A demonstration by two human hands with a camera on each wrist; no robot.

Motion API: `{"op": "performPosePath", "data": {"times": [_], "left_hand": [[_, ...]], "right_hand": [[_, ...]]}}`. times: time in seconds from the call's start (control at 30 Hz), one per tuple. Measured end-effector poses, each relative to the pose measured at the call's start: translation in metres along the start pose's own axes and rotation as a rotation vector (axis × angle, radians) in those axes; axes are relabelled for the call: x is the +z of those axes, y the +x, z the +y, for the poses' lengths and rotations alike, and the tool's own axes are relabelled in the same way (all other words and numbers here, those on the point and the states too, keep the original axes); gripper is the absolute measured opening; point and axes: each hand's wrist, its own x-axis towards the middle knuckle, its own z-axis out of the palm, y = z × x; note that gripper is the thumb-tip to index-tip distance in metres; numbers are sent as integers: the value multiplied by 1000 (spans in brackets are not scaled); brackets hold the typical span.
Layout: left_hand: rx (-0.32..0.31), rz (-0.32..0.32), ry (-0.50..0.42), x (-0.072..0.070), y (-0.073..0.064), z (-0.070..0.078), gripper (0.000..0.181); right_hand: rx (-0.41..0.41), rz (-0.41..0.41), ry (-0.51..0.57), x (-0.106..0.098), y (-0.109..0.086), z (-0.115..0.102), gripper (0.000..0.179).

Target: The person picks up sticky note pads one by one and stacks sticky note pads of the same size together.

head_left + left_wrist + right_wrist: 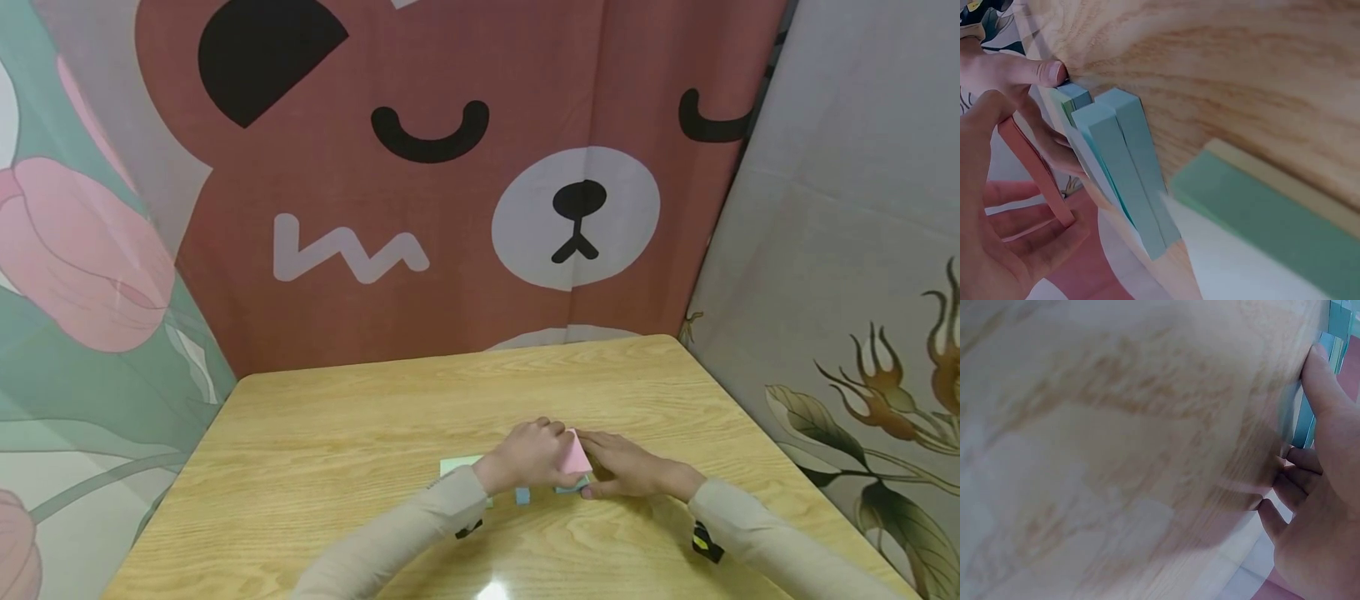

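In the head view my left hand [528, 454] holds a pink sticky note pad [575, 458] tilted above the table. The left wrist view shows that pad's reddish edge [1038, 169] between thumb and fingers. My right hand [630, 465] is just right of it, around a low stack of blue and green sticky note pads [1074, 97] on the table. Its thumb [1322, 378] touches one end of the stack, and bent fingers touch the other. Beside this stack are two light-blue pads [1125, 169] and a larger green pad [1260, 212] over a yellowish layer.
A wooden table [337, 450] bears all the pads. Behind it hangs a curtain with a bear print [450, 192]; floral curtains stand at both sides. Black bands [707, 543] sit at the wrists.
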Motion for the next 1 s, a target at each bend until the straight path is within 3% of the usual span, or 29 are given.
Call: {"op": "performPosePath", "data": {"times": [0.4,0.7,1.0], "left_hand": [[-9,-57,25,0,-1,4,65],[-14,-116,51,6,0,4,71],[4,-104,71,12,-2,5,69]], "right_hand": [[11,5,-15,-1,0,0,86],[-31,40,-41,-3,-2,-3,82],[2,5,-21,-1,-1,-3,82]]}}
